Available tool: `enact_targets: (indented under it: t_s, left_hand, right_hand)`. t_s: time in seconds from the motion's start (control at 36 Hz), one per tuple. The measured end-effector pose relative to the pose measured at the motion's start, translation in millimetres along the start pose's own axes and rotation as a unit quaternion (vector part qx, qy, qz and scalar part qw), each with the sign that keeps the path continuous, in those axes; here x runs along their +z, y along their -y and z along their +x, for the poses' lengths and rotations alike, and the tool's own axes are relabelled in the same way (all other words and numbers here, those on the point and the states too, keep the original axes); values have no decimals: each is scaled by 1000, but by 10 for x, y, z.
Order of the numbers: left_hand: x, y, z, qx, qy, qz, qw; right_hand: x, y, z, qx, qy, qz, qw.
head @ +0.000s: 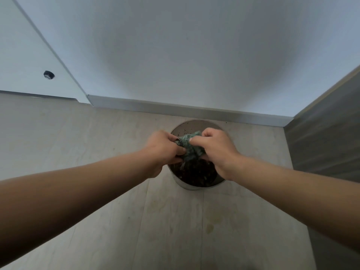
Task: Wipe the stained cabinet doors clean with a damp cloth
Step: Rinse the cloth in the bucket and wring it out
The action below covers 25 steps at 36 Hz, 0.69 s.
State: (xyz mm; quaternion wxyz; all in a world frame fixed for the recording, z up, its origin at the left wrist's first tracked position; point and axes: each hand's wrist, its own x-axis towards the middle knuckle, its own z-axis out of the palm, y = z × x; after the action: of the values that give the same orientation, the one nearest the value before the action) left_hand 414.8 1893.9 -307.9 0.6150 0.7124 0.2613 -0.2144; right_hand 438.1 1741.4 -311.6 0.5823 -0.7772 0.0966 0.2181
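Head view, cloth: green speckled cloth (190,146) bunched between both hands, held right over the bucket's dark inside, clear of the rim.
Left grip: left hand (163,151) has its fingers curled tight round the cloth's left end; a dotted hem sticks out by the thumb.
Right grip: right hand (216,151) is curled round the right end with the thumb pressed on top; it holds nothing else.
Bucket: round grey bucket (187,187) stands on the floor, near the plinth; inside is dark, water level cannot tell.
Step in hand: looks like wringing the cloth out ahead of wiping.
Doing it well: twist the two ends opposite ways and keep the bundle centred over the bucket so drips land inside. Stop at damp, not dripping, then refold to a flat pad.
Cabinet door: wide white cabinet door (175,45) straight ahead, well apart from the cloth; a soft shadow lies across it, stains too faint to tell.
Second door: white door (19,55) at left with a small dark knob (49,75).
Plinth: pale plinth (185,109) runs under the doors.
Floor: light tiled floor (97,191) with a yellowish mark (209,228) on the near side of the bucket.
Right side: grey panel (327,143).
Progress: cloth off the doors, wiping yet to do.
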Motion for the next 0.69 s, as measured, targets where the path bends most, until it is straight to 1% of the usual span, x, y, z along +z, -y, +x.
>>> enact_targets:
  t_s: [0.03,0.06,0.08,0.11,0.17,0.19,0.22,0.31,0.39,0.53,0.69]
  left_hand:
    - [32,-8,-2,2,-2,4,1000]
    - [65,-13,-5,4,-1,8,1000]
    - [105,-12,-6,4,0,9,1000]
    - [136,-14,-14,6,1,9,1000]
    - [201,-13,-26,8,11,0,1000]
    - [240,-17,-39,8,19,-4,1000]
    - [266,-22,-52,9,21,0,1000]
    - [263,-29,-74,16,19,30,999]
    - [210,-20,-78,1,44,21,999]
    - [207,7,-79,-24,51,30,998]
    - [169,35,-28,-35,49,65,996]
  right_hand:
    - [51,27,-21,32,19,46,998]
    - [96,47,-36,62,21,81,995]
    - [131,58,-39,85,5,97,992]
    - [171,58,-18,94,-28,92,991]
    - [243,38,20,63,-109,57,990]
    - [273,10,50,36,-142,34,989]
    - [307,-13,77,19,-157,18,987]
    - [413,-23,107,29,-133,16,991]
    - [476,-31,141,57,-99,8,993]
    - [515,-125,254,136,-95,3,986]
    - [558,-275,340,161,-94,9,983]
